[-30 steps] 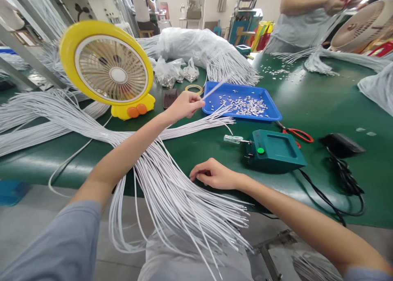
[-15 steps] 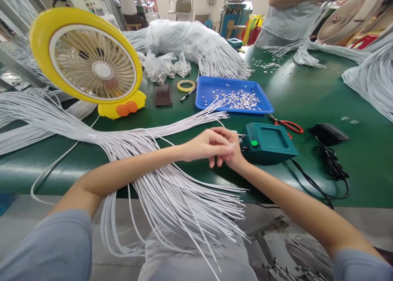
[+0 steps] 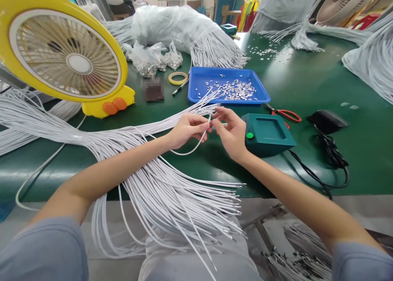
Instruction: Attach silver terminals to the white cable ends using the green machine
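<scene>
Left fingers (image 3: 201,128) narrow to a pinch on one white cord (image 3: 195,149) close to its upper end, with the left forearm (image 3: 123,164) crossing over a spread bundle (image 3: 184,191) of similar cords. From that pinch the held cord sags below in a loose loop on its way back leftward, while its held part slants, long axis running up and slightly to the right, so the short free end sits between the two hands. Just right of that end come the right fingers (image 3: 229,114), bent and nearly meeting the left ones; whether they touch the cord or hold anything, I cannot tell. Beyond both hands, a blue tray (image 3: 199,78) of small metallic bits (image 3: 238,89) rests on the worktop (image 3: 215,168). Farthest right, a green box (image 3: 272,127) stands just beside the right hand.
</scene>
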### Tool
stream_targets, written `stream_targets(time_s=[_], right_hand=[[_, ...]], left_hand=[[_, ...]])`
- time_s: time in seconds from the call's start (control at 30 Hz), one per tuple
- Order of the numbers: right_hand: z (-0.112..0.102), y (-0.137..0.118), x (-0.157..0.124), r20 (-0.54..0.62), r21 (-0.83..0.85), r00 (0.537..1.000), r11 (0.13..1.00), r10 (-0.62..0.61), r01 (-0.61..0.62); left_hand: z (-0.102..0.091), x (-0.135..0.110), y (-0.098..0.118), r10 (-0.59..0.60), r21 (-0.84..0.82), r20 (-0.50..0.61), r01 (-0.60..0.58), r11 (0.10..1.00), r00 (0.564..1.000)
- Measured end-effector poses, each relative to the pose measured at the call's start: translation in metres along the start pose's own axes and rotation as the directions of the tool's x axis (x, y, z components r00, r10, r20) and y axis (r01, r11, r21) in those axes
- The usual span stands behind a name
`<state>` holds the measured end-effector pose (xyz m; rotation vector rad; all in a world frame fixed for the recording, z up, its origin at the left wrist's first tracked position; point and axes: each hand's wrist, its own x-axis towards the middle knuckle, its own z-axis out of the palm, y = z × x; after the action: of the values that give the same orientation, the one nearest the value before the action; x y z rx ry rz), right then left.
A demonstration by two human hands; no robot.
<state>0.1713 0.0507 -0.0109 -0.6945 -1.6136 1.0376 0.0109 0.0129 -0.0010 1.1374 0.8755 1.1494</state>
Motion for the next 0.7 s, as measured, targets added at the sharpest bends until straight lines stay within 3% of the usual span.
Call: stream_targets(time_s=[0.17,0.43,0.7], right_hand=[[-0.0024,0.0012,0.0028,0.018,0.026,1.000,1.000,0.003,-0.004],[-0.0057,0.0004,0.0087,0.272,0.260,0.949,0.937,0.160,-0.233],[-0.0074,0.0002,0.0085,0.309,0.266,0.938,0.933,0.155,-0.242]], left_hand=[[0.0009,-0.0001,0.0018,0.013,0.096,-0.021,-0.011,0.995,1.000],[-0.0022,-0.0003,0.0015,-0.023,0.037,0.044,0.021,0.999,0.999],[-0.0038,0.0018,-0.0019,-0.002,0.058,0.121,-0.005,0.998,0.993]])
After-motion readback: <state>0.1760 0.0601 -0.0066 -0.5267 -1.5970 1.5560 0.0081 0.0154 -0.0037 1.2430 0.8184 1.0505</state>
